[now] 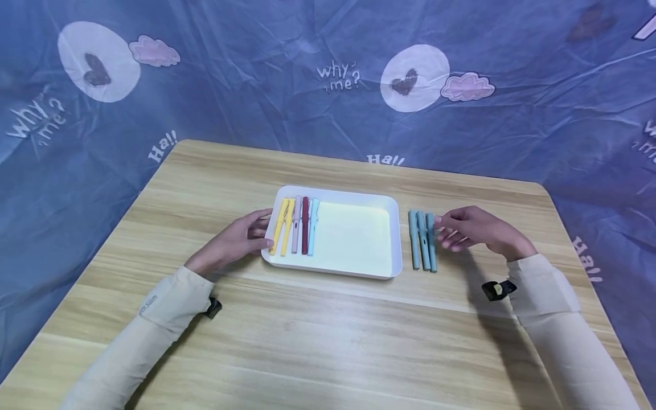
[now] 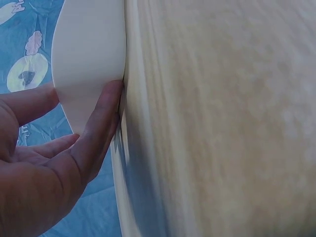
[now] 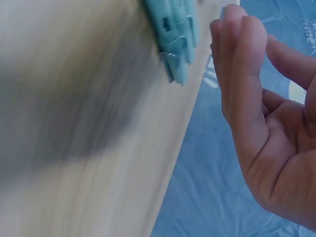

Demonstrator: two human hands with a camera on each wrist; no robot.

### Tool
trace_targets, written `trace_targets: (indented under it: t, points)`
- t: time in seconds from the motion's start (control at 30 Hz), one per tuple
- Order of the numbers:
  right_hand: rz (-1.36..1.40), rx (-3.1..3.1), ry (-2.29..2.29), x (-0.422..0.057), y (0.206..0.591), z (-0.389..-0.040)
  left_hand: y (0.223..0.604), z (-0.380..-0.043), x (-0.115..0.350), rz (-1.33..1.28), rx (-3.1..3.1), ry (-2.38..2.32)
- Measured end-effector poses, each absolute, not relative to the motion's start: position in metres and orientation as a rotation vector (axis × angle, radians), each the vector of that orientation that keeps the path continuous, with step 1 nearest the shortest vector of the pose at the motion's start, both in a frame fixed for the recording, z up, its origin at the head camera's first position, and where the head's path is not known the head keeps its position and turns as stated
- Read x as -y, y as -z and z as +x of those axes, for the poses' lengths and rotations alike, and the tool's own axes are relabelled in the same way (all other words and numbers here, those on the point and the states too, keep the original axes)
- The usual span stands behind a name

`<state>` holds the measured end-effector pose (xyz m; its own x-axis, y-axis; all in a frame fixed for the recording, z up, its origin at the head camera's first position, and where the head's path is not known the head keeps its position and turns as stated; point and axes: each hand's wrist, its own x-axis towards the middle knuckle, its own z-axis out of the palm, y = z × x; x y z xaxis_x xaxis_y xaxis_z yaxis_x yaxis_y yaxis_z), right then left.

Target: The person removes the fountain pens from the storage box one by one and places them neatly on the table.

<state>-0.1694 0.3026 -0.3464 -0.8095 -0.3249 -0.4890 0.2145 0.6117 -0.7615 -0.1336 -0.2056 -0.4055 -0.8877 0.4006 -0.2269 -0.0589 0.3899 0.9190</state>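
3 teal pens (image 1: 422, 240) are lying side by side on the desk (image 1: 328, 330), right of ctr in the head view, just beside the white tray's right end. The R hand (image 1: 468, 229) is hovering at their right side, fingers fairly straight, thumb apart & pinching nothing; its fingertips are showing right by the outermost pen in the head view, can't tell if touching. In the R wrist view the pens are sitting at top ctr, fingers at upper right.

The white tray (image 1: 359, 236) is resting mid-frame. In its left part 5 pens are lying in a row, L to R: 2 yellow pens (image 1: 279, 228), a pale mauve pen (image 1: 296, 225), a dark red pen (image 1: 304, 225) & a light-blue pen (image 1: 313, 228).

The L hand (image 1: 233, 239) is gripping the tray's left end, thumb and fingers bearing on rim & outer wall, per the L wrist view.

Pale sleeves (image 1: 558, 307) are covering both forearms, coming in from lower left & lower right. A blue printed cloth (image 1: 287, 102) is hanging behind, filling the top of the frame.
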Motion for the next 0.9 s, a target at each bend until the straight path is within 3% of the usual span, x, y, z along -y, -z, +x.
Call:
trace_targets:
  t: [0.9]
  points:
    - [-0.246, -2.318, 1.091, -0.228, 0.299, -0.201, 0.405, -0.135, 0.209, 0.286, -2.208, -1.514]
